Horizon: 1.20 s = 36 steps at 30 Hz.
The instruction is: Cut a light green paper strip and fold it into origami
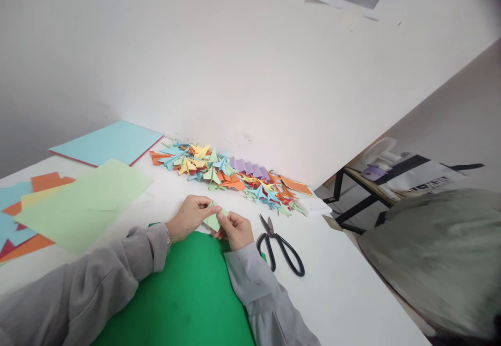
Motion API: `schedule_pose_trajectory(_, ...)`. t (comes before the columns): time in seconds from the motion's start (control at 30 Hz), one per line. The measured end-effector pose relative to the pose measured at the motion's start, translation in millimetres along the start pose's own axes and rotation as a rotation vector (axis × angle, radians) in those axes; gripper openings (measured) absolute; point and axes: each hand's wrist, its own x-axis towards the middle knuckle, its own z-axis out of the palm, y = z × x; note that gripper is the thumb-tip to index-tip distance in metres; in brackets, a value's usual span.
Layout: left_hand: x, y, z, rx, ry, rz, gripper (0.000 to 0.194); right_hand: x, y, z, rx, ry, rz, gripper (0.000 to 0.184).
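Between my two hands is a small piece of light green paper (212, 223), partly folded and raised just past the far edge of a green sheet (188, 288). My left hand (190, 216) pinches its upper left side with thumb and fingers. On its right side, my right hand (236, 229) grips the paper with the thumb on top. The fingers under the paper are partly hidden. Right of my right hand lie black-handled scissors (279, 244), their blades slightly apart. Beyond my hands, a heap of small folded paper planes (223, 171) in several colours runs along the wall.
On the left are a large light green sheet (88, 202) and coloured paper pieces (39, 184). A light blue sheet (109, 142) sits at the back left. White folded paper (316, 207) lies near the right table edge. Past it stands a black-framed table (362, 187) with bags.
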Motion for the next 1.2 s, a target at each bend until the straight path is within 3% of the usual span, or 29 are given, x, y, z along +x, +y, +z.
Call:
schedule_pose_trajectory(0.67,2.5,-6.8,-0.7,0.003,-0.022,-0.001,0.032,0.5,3.5,-0.1,-0.045,0.013,-0.074,0.039)
schedule_pose_trajectory(0.9,0.1,-5.4,-0.6,-0.065,-0.068,-0.085,0.036,0.9,4.3,0.4,-0.051,-0.007,-0.112,0.040)
schedule_pose_trajectory(1.2,0.2,-4.5,1.2,-0.148,-0.026,-0.109,0.038,-0.6,-0.4,-0.7,-0.029,-0.029,-0.071,0.037)
